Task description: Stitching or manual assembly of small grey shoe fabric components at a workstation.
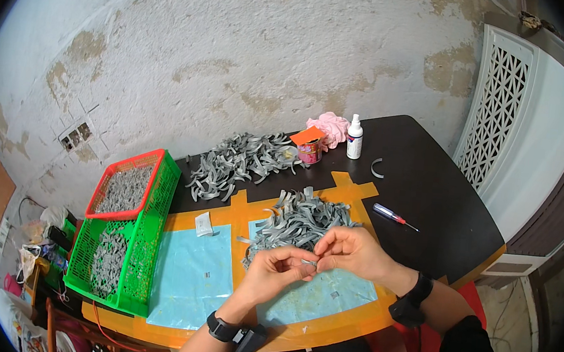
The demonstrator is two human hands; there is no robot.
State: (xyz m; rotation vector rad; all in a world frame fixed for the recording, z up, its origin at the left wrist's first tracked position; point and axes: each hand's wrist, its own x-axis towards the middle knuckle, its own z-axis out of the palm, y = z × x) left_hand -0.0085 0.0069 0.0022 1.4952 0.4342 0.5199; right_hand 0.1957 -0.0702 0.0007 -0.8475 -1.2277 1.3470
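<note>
Over the near part of the dark table, my left hand (278,271) and my right hand (351,250) meet at the fingertips. Both are closed in a pinch around a small grey piece (308,263), mostly covered by the fingers, so its exact kind is unclear. Just beyond them lies a heap of curved grey strips (301,222) on light blue sheeting (191,269) edged with orange tape. Two tiny grey bits lie loose on the sheeting, one either side of my hands.
A second heap of grey strips (239,165) lies farther back. At left, a red basket (152,180) rests on a green basket (134,263), both holding small grey pieces. A screwdriver (390,214), spray bottle (355,139), tin (309,153) and pink cloth (333,128) stand or lie toward the right.
</note>
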